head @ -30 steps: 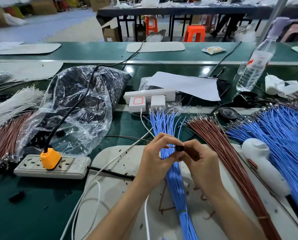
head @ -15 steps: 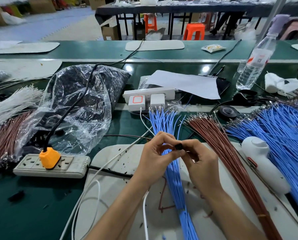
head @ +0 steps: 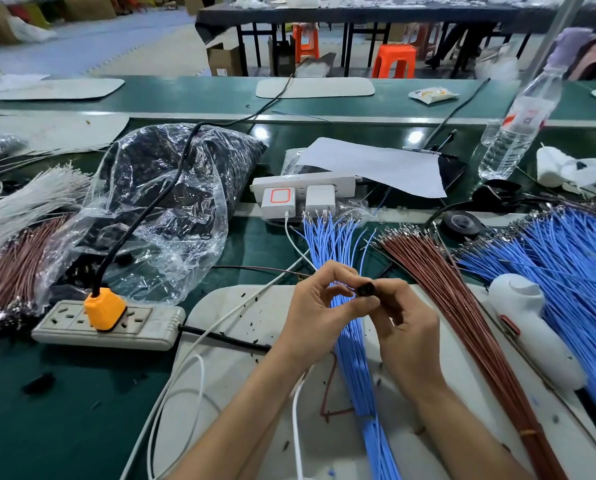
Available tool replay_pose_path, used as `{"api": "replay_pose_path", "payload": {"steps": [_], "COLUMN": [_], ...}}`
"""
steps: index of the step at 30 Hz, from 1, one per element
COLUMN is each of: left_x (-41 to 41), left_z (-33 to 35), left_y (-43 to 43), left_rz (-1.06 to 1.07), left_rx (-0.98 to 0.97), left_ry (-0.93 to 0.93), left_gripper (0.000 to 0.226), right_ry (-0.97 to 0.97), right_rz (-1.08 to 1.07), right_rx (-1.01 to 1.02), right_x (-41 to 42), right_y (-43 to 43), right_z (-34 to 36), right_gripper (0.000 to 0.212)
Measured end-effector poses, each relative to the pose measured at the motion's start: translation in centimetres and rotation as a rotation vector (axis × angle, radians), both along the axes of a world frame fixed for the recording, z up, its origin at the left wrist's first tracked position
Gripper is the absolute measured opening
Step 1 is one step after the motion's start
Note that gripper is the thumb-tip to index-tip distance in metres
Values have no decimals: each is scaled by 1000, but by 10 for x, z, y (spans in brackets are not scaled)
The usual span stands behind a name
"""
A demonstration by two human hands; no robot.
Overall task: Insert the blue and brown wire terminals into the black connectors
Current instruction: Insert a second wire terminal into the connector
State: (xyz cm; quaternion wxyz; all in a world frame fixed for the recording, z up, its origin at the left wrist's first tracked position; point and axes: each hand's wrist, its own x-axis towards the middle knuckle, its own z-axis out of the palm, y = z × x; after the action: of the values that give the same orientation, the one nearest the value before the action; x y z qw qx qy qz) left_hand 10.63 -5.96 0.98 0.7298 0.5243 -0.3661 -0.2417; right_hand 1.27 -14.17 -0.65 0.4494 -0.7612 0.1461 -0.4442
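Holding a black connector (head: 365, 289) pinched between thumb and curled fingers, the right hand (head: 407, 329) sits above the far half of the white mat (head: 241, 382). The left hand (head: 319, 306) is just beside it, fingers curled, thumb and index pinching a thin wire (head: 342, 284) whose end meets the connector; I cannot tell its colour or whether it is seated. Both hands are over the blue wire bundle (head: 357, 362), which lies along the middle of the mat with its terminals past the far edge. The brown wire bundle (head: 463, 323) lies on the mat's right side, fanning away. A white handheld tool (head: 528, 327) lies at the mat's right edge, and a bigger blue wire pile (head: 573, 271) is beyond that. The grey power strip (head: 106, 323) with orange plug (head: 104, 308) is just left of the mat. A clear plastic bag (head: 165, 216) is behind the strip. The white charger strip (head: 303, 188) is beyond the mat's far edge.
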Motion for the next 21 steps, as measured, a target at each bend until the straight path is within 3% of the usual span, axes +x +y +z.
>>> {"api": "replay_pose_path", "payload": {"steps": [6,10,16,21], "left_x": [2,2,1,1], "left_z": [0,-2,-1,-2], "left_y": [3,2,3,3], "left_rz": [7,22,31,19], "left_rx": [-48,-5,-58,-41], "left_ry": [71,22,126,84], "left_gripper": [26,24,23,28], "right_ry": [123,58,149,116], "right_rz": [32,66,56,53], "right_rx": [135,196,136,123], "right_x": [3,2,3,2], "right_y": [-3,-2,-2,-4], "right_z": [-3,-1,-1,-3], "right_gripper": [9,7,8,17]}}
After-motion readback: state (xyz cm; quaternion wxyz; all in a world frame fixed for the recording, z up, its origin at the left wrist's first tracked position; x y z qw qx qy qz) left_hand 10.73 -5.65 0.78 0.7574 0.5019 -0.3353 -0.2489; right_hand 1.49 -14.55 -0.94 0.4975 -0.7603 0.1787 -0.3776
